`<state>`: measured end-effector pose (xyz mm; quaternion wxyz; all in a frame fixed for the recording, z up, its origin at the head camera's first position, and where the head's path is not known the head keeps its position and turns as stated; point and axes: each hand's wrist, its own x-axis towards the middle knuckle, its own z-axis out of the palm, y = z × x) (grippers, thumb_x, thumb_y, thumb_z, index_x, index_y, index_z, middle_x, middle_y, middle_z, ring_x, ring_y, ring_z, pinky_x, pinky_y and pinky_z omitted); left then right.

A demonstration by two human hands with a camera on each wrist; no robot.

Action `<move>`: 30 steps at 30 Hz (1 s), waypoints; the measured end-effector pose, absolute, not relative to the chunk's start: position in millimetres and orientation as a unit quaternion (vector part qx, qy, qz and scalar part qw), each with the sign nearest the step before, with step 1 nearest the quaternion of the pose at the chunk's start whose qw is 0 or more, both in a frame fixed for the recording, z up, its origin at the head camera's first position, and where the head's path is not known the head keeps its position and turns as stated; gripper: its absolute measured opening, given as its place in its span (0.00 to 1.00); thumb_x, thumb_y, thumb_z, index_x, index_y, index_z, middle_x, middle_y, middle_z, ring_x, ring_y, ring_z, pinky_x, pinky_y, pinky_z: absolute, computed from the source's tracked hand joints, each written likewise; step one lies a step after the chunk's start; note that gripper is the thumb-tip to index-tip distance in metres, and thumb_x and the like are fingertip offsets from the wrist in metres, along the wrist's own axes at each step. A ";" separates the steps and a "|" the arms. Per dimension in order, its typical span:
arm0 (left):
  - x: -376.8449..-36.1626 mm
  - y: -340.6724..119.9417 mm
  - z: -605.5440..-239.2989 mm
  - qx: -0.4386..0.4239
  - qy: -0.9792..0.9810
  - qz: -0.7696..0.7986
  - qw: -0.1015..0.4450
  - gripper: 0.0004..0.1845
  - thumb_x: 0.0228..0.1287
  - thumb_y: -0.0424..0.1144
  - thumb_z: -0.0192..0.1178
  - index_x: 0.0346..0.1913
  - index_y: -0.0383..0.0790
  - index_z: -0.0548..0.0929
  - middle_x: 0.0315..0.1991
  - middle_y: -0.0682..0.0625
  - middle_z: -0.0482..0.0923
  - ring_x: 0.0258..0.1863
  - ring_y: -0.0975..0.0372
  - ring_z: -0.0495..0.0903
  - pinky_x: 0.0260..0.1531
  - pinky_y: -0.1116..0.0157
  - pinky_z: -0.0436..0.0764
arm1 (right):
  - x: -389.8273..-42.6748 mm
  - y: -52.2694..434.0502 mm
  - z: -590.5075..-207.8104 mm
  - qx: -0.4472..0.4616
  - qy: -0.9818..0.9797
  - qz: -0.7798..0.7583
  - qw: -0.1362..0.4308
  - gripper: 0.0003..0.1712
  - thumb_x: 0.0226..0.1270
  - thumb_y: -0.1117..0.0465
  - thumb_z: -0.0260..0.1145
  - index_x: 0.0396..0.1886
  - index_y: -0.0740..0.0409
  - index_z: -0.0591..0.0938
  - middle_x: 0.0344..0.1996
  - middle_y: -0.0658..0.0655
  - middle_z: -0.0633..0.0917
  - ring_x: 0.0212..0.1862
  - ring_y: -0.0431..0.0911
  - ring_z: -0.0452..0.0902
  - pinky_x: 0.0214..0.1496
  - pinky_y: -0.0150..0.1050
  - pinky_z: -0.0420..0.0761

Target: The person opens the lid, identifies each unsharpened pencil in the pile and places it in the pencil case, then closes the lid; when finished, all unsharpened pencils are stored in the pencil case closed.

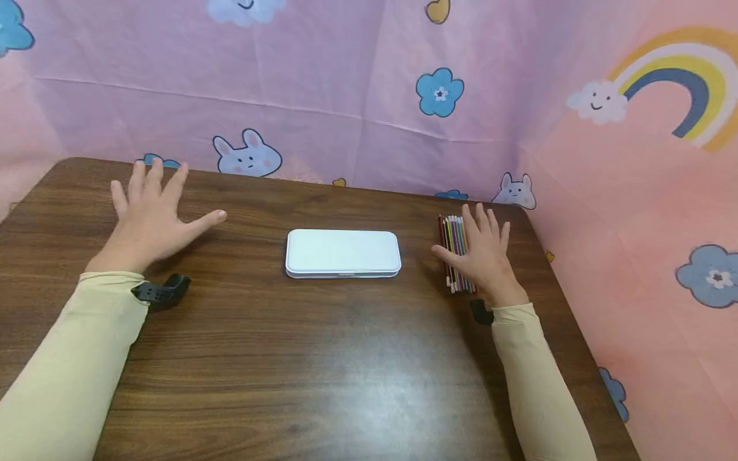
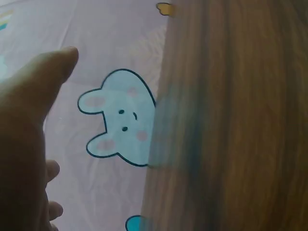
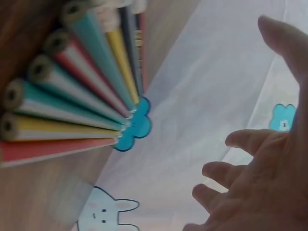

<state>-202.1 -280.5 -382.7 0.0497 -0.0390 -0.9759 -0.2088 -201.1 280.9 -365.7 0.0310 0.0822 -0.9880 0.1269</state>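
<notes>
A closed white pencil case [image 1: 343, 251] lies flat near the middle of the table. To its right is a bundle of coloured pencils [image 1: 446, 237], side by side, several with eraser ends; in the right wrist view the pencils [image 3: 82, 72] fan out at the upper left. My right hand [image 1: 484, 256], fingers spread, hovers over the bundle and covers part of it in the head view, holding nothing. On the left, my left hand [image 1: 152, 218] is spread wide over the table, its thumb pointing toward the case, with nothing in it.
The brown wood-grain table [image 1: 259, 371] ends at a back edge against a pink and purple cloth [image 1: 323, 77] printed with rabbits, flowers and clouds. A similar cloth [image 1: 646, 211] hangs along the right edge. Dark straps with cameras [image 1: 163, 291] sit on my wrists.
</notes>
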 end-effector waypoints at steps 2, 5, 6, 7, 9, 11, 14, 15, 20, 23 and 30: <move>-204.1 -277.0 -381.4 -0.052 -0.972 -0.222 0.053 0.58 0.67 0.73 0.53 0.85 0.44 0.38 0.82 0.31 0.26 0.80 0.41 0.18 0.68 0.30 0.16 | -198.3 278.8 -362.5 0.086 -0.986 0.137 0.031 0.64 0.63 0.28 0.66 0.85 0.56 0.48 0.83 0.67 0.47 0.83 0.64 0.36 0.78 0.70 0.28; -206.6 -269.5 -378.7 -0.086 -0.964 -0.245 0.059 0.57 0.68 0.69 0.56 0.85 0.42 0.42 0.82 0.30 0.33 0.81 0.39 0.25 0.73 0.32 0.24 | -195.9 271.8 -357.0 0.110 -0.980 0.160 0.044 0.63 0.63 0.31 0.69 0.85 0.57 0.51 0.82 0.67 0.50 0.82 0.64 0.39 0.80 0.69 0.31; -206.3 -266.5 -377.2 -0.099 -0.961 -0.252 0.060 0.56 0.68 0.68 0.58 0.84 0.41 0.44 0.82 0.30 0.36 0.81 0.38 0.28 0.74 0.32 0.28 | -196.0 268.6 -356.0 0.120 -0.978 0.165 0.046 0.62 0.63 0.32 0.69 0.85 0.58 0.52 0.82 0.67 0.51 0.82 0.64 0.40 0.80 0.69 0.32; -205.5 -263.4 -376.1 -0.113 -0.957 -0.259 0.058 0.56 0.68 0.67 0.59 0.84 0.40 0.45 0.82 0.30 0.39 0.82 0.38 0.31 0.75 0.32 0.31 | -196.2 265.0 -355.2 0.131 -0.976 0.168 0.049 0.62 0.63 0.33 0.70 0.84 0.58 0.53 0.82 0.67 0.52 0.82 0.64 0.42 0.80 0.69 0.33; -203.0 -256.0 -374.4 -0.133 -0.950 -0.278 0.051 0.55 0.67 0.64 0.63 0.84 0.41 0.47 0.81 0.31 0.45 0.81 0.36 0.38 0.75 0.31 0.39 | -195.7 257.2 -354.5 0.152 -0.972 0.173 0.050 0.61 0.63 0.35 0.71 0.84 0.59 0.54 0.81 0.68 0.54 0.82 0.64 0.44 0.80 0.68 0.37; -200.3 -247.0 -374.8 -0.147 -0.941 -0.303 0.037 0.57 0.65 0.62 0.67 0.85 0.45 0.46 0.82 0.33 0.46 0.81 0.37 0.42 0.74 0.30 0.45 | -194.9 249.8 -355.3 0.167 -0.969 0.175 0.046 0.61 0.63 0.37 0.73 0.83 0.60 0.55 0.81 0.68 0.55 0.82 0.64 0.45 0.81 0.67 0.39; -197.2 -230.5 -380.1 -0.164 -0.928 -0.336 0.004 0.60 0.62 0.60 0.71 0.85 0.52 0.42 0.83 0.37 0.45 0.80 0.39 0.47 0.72 0.29 0.52 | -193.4 237.8 -359.1 0.188 -0.965 0.180 0.036 0.59 0.63 0.38 0.74 0.83 0.60 0.57 0.80 0.67 0.57 0.81 0.63 0.49 0.82 0.64 0.44; -196.5 -224.4 -383.0 -0.170 -0.924 -0.342 -0.007 0.61 0.61 0.60 0.72 0.85 0.54 0.42 0.83 0.39 0.45 0.80 0.40 0.47 0.72 0.29 0.53 | -192.9 233.3 -361.1 0.198 -0.963 0.181 0.033 0.56 0.63 0.39 0.74 0.81 0.60 0.60 0.79 0.67 0.59 0.80 0.62 0.52 0.82 0.62 0.48; -191.6 -197.1 -400.7 -0.216 -0.918 -0.325 -0.069 0.59 0.58 0.63 0.73 0.84 0.47 0.50 0.81 0.39 0.53 0.79 0.42 0.51 0.75 0.34 0.53 | -190.6 209.1 -372.5 0.270 -0.946 0.178 0.023 0.40 0.62 0.44 0.76 0.67 0.62 0.75 0.69 0.64 0.73 0.72 0.57 0.68 0.74 0.54 0.70; -189.0 -185.8 -408.3 -0.232 -0.917 -0.310 -0.091 0.59 0.57 0.65 0.73 0.83 0.43 0.55 0.79 0.37 0.57 0.79 0.42 0.54 0.76 0.33 0.47 | -190.4 197.9 -377.3 0.308 -0.937 0.166 0.016 0.38 0.62 0.46 0.77 0.66 0.60 0.76 0.67 0.62 0.75 0.67 0.56 0.73 0.69 0.51 0.76; -189.8 -172.4 -419.6 -0.231 -0.919 -0.310 -0.076 0.62 0.53 0.66 0.75 0.83 0.45 0.53 0.80 0.38 0.56 0.79 0.40 0.52 0.74 0.31 0.33 | -194.0 185.4 -380.1 0.327 -0.935 0.138 -0.014 0.40 0.61 0.48 0.77 0.70 0.55 0.75 0.71 0.61 0.72 0.65 0.55 0.74 0.63 0.49 0.80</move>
